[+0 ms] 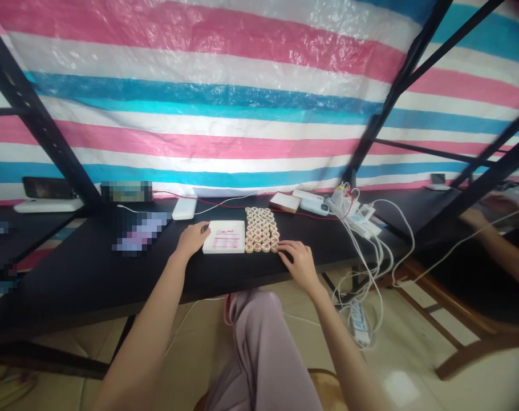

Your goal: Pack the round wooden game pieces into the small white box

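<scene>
A shallow white box (pixel 223 249) with red line drawing on its inner face lies on the black table (pixel 157 279). My left hand (pixel 193 238) grips its left edge, fingers at the upper corner. Against the right side of the box sit round wooden Chinese chess pieces (pixel 258 231) with red characters, laid flat in close rows. My right hand (pixel 299 260) is at the lower right corner of this block, its thumb and fingertips closed at the corner piece (pixel 275 248). Its fingers partly cover that piece.
Behind the pieces lie a brown-edged white box (pixel 285 202) and a white power bank (pixel 314 205). Tangled white cables and a power strip (pixel 362 220) run off the table at right. Further left are a white block (pixel 185 206) and a blurred-out phone (pixel 142 231). Another person's arm (pixel 494 240) shows at far right.
</scene>
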Motion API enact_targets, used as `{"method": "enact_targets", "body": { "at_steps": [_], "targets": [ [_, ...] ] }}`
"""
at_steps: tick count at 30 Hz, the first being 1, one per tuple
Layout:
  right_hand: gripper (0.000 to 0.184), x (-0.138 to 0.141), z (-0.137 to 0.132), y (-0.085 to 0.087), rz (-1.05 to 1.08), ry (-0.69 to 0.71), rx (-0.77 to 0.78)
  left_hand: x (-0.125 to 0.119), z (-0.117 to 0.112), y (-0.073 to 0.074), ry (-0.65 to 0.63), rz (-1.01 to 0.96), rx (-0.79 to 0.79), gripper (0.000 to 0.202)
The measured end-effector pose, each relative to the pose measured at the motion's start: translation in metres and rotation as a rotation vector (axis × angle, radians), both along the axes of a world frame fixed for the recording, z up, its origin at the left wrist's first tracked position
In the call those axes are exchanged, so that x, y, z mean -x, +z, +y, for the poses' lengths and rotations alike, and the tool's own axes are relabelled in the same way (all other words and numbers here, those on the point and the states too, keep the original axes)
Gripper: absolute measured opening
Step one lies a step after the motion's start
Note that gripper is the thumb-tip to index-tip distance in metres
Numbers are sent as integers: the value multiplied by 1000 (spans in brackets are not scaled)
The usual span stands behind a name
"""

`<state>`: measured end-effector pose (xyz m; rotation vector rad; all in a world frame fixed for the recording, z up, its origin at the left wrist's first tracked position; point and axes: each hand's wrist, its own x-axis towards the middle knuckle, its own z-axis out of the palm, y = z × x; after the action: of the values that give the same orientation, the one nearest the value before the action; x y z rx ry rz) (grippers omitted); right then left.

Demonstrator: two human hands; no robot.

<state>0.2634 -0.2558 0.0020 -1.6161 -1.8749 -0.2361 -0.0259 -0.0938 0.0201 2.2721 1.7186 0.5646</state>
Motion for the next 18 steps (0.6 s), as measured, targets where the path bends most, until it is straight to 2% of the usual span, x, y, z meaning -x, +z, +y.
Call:
{"method": "enact_targets", "body": {
  "at_steps": [5,9,13,15,18],
  "targets": [
    [22,-10,10,5,146,-17,-59,1,3,-3,-3,-17,-5,42],
    [24,-37,56,4,398,20,-68,5,6,-3,25,-144,28,43],
    [24,-65,108,-6,590,-32,76,9,10,-3,59,-245,40,43],
    [24,-73,121,-11,613,-54,113,11,11,-3,79,-212,35,42],
    [22,-77,124,-16,599,-43,114,11,10,-1,157,-156,10,41]
  ]
}}
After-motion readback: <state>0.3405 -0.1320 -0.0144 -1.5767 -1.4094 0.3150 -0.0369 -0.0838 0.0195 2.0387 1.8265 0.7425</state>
